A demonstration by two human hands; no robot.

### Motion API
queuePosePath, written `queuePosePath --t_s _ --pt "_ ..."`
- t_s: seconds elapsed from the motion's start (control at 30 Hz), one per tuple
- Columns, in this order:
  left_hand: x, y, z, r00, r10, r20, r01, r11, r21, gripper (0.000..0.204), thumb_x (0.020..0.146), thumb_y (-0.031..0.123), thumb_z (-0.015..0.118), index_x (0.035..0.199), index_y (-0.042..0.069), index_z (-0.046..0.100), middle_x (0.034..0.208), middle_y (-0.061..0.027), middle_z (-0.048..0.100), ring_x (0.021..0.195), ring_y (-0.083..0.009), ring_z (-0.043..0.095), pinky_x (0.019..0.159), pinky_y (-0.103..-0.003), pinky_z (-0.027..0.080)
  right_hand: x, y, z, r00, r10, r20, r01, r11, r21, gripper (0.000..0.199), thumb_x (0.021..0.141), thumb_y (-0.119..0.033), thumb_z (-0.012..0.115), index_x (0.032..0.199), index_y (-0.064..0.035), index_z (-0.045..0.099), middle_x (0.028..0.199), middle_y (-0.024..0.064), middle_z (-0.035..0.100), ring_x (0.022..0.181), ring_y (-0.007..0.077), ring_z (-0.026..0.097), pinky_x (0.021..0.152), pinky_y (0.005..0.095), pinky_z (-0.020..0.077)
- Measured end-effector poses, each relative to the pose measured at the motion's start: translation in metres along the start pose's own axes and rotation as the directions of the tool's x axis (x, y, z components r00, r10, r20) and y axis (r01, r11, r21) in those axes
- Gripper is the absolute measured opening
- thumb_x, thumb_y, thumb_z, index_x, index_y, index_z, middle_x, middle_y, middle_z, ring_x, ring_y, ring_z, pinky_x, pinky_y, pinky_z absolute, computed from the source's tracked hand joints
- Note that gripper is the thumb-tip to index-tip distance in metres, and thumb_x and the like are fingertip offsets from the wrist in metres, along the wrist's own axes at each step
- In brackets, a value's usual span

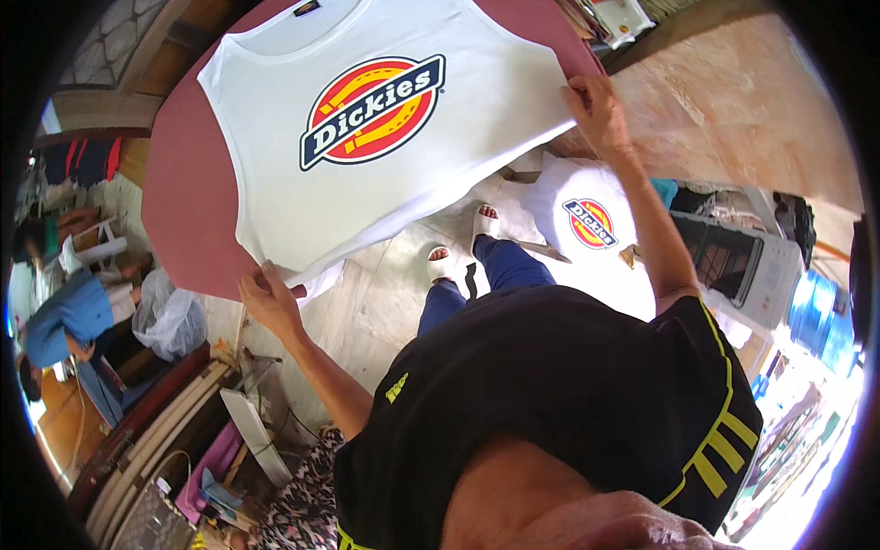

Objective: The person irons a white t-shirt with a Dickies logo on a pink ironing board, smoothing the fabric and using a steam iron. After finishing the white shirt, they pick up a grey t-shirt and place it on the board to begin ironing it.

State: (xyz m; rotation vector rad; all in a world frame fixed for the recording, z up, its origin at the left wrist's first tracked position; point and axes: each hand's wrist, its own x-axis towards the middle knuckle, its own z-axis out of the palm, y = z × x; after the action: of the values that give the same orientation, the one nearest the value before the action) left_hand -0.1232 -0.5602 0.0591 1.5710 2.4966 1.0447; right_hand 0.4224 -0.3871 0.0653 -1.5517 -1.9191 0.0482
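Head view. A white sleeveless shirt [367,147] with a round red, yellow and dark blue emblem on its chest is lying spread flat on a maroon counter [183,202], neck opening pointing away from the person and hem hanging slightly over the near edge.

The left hand [271,298] is resting at the near left corner of the shirt's hem, at the counter's edge. Its fingers [266,273] are curling onto the fabric there and pinching the corner.

The right hand [596,105] is sitting at the near right corner of the hem, where the cloth meets the counter's right edge. Its fingers [577,87] are closing on the fabric edge, gripping it. The two hands are well apart, holding the hem stretched between them.

Below the counter, a second white garment [587,225] bearing the same kind of emblem is lying on the pale floor [733,101], just beside the person's feet in white sandals [463,243]. The person is wearing a black top with yellow stripes [587,385] and blue trousers.

To the right, a white crate-like appliance [742,261] is standing near the garment on the floor. At the far left, another person in a blue top [69,316] is bending over, with a clear plastic bag [170,321] nearby. Boards and clutter are lying along the lower left.
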Motion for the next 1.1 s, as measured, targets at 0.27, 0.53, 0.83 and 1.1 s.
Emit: queuePosePath --t_s 0.27,0.53,0.83,1.1 --pt "0.004 -0.003 -0.010 0.986 0.070 0.154 -0.017 0.948 -0.319 0.014 0.101 0.012 0.051 0.105 -0.001 0.050 0.098 -0.0107 0.059 0.090 -0.0191 0.056 0.082 -0.034 0.046 -0.002 0.013 0.018 0.995 0.061 -0.079 -0.065 0.997 -0.051 0.018 0.089 -0.020 0.067 0.090 -0.0020 0.062 0.080 0.0129 0.062 0.074 0.0286 0.058 0.069 0.0398 0.0477" --pt "0.015 0.031 -0.055 0.976 0.148 0.160 0.019 0.673 -0.739 0.013 0.100 0.004 0.051 0.113 0.002 0.053 0.110 -0.0091 0.061 0.103 -0.0141 0.056 0.092 -0.028 0.044 -0.057 -0.052 -0.064 0.930 0.367 -0.018 -0.341 0.881 0.329 0.016 0.094 -0.020 0.065 0.098 -0.0046 0.063 0.084 0.0068 0.064 0.077 0.0163 0.059 0.072 0.0318 0.0486" --pt "0.016 0.114 -0.120 0.852 0.374 0.367 0.175 0.457 -0.872 0.026 0.101 0.003 0.051 0.124 -0.006 0.057 0.116 -0.0195 0.064 0.106 -0.0243 0.063 0.099 -0.040 0.048 -0.238 -0.051 -0.258 0.767 0.636 -0.084 -0.281 0.451 0.847 0.014 0.099 -0.008 0.060 0.113 -0.0054 0.061 0.101 -0.0012 0.061 0.093 0.0076 0.056 0.083 0.0239 0.0437" --pt "-0.032 0.243 -0.030 0.637 0.562 0.527 -0.171 0.770 -0.614 0.032 0.094 -0.003 0.061 0.125 -0.007 0.061 0.115 -0.0125 0.067 0.103 -0.0146 0.062 0.091 -0.026 0.048 -0.364 -0.011 -0.348 0.662 0.749 -0.018 -0.556 0.507 0.659 0.036 0.090 0.003 0.059 0.127 0.0018 0.060 0.117 0.0052 0.064 0.107 0.0118 0.058 0.098 0.0267 0.0427"
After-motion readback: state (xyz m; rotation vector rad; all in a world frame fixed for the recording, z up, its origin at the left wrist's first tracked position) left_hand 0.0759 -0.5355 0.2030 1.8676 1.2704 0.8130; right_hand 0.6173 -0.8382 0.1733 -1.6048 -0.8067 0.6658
